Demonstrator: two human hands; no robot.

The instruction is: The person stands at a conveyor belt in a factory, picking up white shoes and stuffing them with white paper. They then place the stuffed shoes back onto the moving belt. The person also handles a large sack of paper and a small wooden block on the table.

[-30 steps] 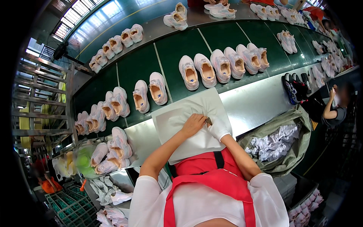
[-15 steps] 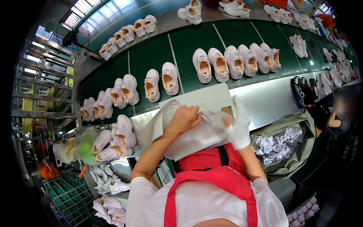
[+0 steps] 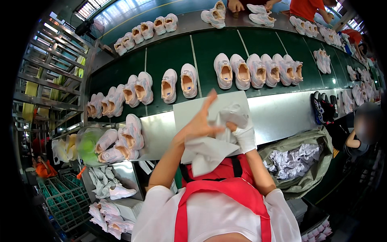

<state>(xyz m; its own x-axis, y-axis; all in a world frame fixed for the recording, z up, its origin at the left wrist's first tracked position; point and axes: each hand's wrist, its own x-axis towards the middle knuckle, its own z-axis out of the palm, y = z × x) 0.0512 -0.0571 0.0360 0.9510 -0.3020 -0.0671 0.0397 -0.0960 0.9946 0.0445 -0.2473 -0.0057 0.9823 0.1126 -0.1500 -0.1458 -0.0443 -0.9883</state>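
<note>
A thin whitish paper sheet (image 3: 210,148) is bunched up in front of me, its lower corner hanging over my red apron. My right hand (image 3: 244,136), in a white glove with bare fingertips showing, is closed on the crumpled part of it. My bare left hand (image 3: 201,121) is spread beside the sheet, thumb and fingers apart, somewhat blurred; its lower edge overlaps the paper. Beneath both hands lies a pale flat board or stack of sheets (image 3: 186,108) on the metal ledge.
A green conveyor (image 3: 205,44) carries several pale sneakers (image 3: 223,71) beyond the ledge. Loose sneakers (image 3: 132,131) lie at left beside a clear bag with green contents. At right an olive sack (image 3: 326,155) holds crumpled paper (image 3: 296,159). Other people work across the belt and at far right.
The sheet, spread wide before, is now gathered into a crumpled bunch. My left hand has let go and opened; my right hand has closed on the paper. The view has shifted slightly.
</note>
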